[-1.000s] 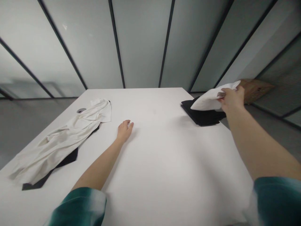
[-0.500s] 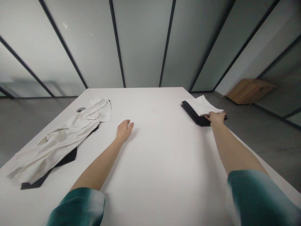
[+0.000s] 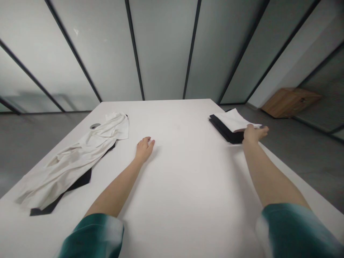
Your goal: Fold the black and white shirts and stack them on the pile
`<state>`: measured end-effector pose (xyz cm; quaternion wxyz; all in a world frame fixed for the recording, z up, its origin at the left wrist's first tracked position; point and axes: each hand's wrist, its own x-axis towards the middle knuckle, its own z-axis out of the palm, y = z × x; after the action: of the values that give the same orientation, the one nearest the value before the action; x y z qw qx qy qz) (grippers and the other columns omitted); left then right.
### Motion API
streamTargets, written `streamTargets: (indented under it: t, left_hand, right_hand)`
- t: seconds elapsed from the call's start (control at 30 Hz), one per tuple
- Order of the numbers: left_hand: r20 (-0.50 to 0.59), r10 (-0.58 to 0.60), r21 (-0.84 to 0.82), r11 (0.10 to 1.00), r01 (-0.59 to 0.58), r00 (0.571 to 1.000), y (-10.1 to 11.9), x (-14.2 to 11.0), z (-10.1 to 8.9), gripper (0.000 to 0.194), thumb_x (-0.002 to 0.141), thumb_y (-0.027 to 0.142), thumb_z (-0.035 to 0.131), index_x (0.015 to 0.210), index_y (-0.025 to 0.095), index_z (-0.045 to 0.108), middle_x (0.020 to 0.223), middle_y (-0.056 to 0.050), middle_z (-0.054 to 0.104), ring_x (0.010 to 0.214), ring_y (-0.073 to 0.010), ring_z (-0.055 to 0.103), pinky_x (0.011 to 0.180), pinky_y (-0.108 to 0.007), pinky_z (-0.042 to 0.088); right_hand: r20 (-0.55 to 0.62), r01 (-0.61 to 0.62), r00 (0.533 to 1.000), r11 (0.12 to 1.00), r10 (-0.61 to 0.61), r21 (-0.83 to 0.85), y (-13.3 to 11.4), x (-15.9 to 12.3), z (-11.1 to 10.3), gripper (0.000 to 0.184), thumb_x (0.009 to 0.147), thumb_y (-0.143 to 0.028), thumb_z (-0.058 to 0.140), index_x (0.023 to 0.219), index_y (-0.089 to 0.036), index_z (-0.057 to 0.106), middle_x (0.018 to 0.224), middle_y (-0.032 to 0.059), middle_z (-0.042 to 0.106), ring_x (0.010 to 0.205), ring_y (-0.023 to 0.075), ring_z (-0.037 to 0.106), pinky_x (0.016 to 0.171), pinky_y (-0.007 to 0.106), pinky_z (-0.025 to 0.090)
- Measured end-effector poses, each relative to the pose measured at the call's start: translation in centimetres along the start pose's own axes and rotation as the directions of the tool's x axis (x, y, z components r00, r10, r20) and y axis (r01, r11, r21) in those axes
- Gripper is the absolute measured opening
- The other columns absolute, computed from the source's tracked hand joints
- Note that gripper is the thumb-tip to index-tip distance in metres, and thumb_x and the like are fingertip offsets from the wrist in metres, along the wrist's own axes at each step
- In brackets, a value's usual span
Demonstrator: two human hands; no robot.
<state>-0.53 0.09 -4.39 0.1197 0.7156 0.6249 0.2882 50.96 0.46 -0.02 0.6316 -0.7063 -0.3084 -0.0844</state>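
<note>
My left hand (image 3: 144, 148) hovers low over the white table (image 3: 182, 172), fingers loosely apart and nothing in them. At the far right, my right hand (image 3: 254, 134) is at the near right corner of a folded stack, its fingers stretched out to the right and open. That stack has a folded white cloth (image 3: 233, 120) on top of folded black cloth (image 3: 220, 128). Whether the right hand touches the white cloth, I cannot tell. To the left lies a long, rumpled white garment (image 3: 77, 154), spread over black fabric (image 3: 82, 180) that peeks out along its near side.
A round grey disc (image 3: 95, 126) is set in the table top beside the white garment. Frosted glass panels (image 3: 163, 50) with dark frames stand behind the table. A wooden cabinet (image 3: 290, 102) sits on the grey floor at the right.
My right hand has let go of the stack's edge and turned, its fingers now pointing right. My left hand stays in place over the table. The view has shifted slightly.
</note>
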Motion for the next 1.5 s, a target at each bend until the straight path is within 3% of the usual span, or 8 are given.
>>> streamTargets:
  t: [0.1,0.17,0.23,0.33,0.47,0.57,1.17,1.5]
  left_hand:
    - [0.005,-0.002,-0.002,1.0,0.002,1.0,0.0,0.0,0.0,0.039,0.097,0.039,0.042,0.123,0.015,0.059,0.124,-0.015,0.067,0.117,-0.0266,0.061,0.103,-0.044,0.045]
    - [0.011,-0.016,0.003,1.0,0.016,1.0,0.1,0.1,0.0,0.039,0.097,0.039,0.042,0.123,0.015,0.059,0.124,-0.015,0.067,0.117,-0.0265,0.061,0.102,-0.043,0.046]
    - [0.035,-0.023,0.02,1.0,0.023,0.999,0.1,0.1,-0.3,0.039,0.096,0.04,0.044,0.122,0.015,0.061,0.122,-0.015,0.068,0.115,-0.0263,0.062,0.101,-0.042,0.047]
    - [0.111,0.024,0.06,0.998,-0.031,0.994,-0.1,0.4,-1.1,0.039,0.092,0.04,0.05,0.117,0.016,0.064,0.118,-0.013,0.07,0.111,-0.026,0.064,0.099,-0.04,0.048]
    - [0.198,0.134,0.094,0.983,-0.155,0.971,-0.8,0.5,-2.2,0.035,0.09,0.037,0.049,0.113,0.019,0.068,0.115,-0.01,0.071,0.11,-0.0257,0.064,0.1,-0.04,0.048]
    - [0.204,0.2,0.115,0.967,-0.226,0.958,-1.1,0.3,-2.4,0.033,0.09,0.033,0.047,0.112,0.021,0.069,0.118,-0.01,0.07,0.113,-0.0261,0.062,0.102,-0.042,0.046]
    - [0.216,0.196,0.192,0.952,-0.239,0.956,-0.9,-0.3,-2.2,0.036,0.09,0.034,0.051,0.121,0.02,0.063,0.134,-0.012,0.06,0.126,-0.0283,0.054,0.108,-0.046,0.041]
    - [0.084,0.007,0.268,0.963,-0.03,0.996,-1.2,-0.4,-1.8,0.046,0.087,0.036,0.058,0.129,0.018,0.057,0.147,-0.017,0.05,0.138,-0.0319,0.043,0.115,-0.05,0.03]
  right_hand:
    - [-0.159,0.04,0.986,0.999,-0.042,-0.016,-2.0,-2.4,0.5,0.042,0.074,-0.01,0.047,0.115,-0.016,0.042,0.115,0.0172,0.049,0.112,0.0296,0.05,0.104,0.055,0.036]
    - [-0.025,0.155,0.988,0.987,-0.154,0.04,-3.6,-5.0,1.7,0.037,0.075,-0.013,0.046,0.112,-0.017,0.047,0.106,0.0115,0.055,0.098,0.0255,0.056,0.096,0.05,0.044]
    - [0.255,0.221,0.937,0.97,-0.239,0.097,-5.1,-8.3,3.2,0.027,0.079,-0.02,0.048,0.105,-0.017,0.053,0.092,0.0079,0.059,0.083,0.0235,0.058,0.084,0.045,0.05]
    - [0.618,0.367,0.696,0.921,-0.365,0.131,-6.3,-13.6,5.3,0.023,0.083,-0.027,0.049,0.101,-0.018,0.061,0.096,0.0105,0.065,0.085,0.0243,0.061,0.081,0.042,0.051]
    - [0.841,0.654,0.35,0.751,-0.413,0.096,-6.3,-18.1,6.1,0.034,0.087,-0.029,0.051,0.116,-0.018,0.066,0.122,0.0156,0.065,0.112,0.0303,0.058,0.098,0.047,0.045]
    - [0.903,0.724,0.23,0.684,-0.362,0.09,-5.9,-18.6,5.8,0.036,0.092,-0.031,0.048,0.121,-0.02,0.066,0.132,0.0132,0.063,0.121,0.0295,0.056,0.103,0.045,0.043]
    - [0.923,0.728,0.203,0.681,-0.326,0.081,-5.5,-18.1,5.5,0.04,0.096,-0.032,0.045,0.128,-0.017,0.064,0.141,0.0138,0.058,0.129,0.0283,0.053,0.106,0.044,0.042]
    - [0.924,0.723,0.225,0.688,-0.308,0.053,-6.0,-18.4,5.1,0.039,0.096,-0.032,0.046,0.128,-0.02,0.064,0.143,0.0126,0.056,0.131,0.0279,0.052,0.107,0.044,0.042]
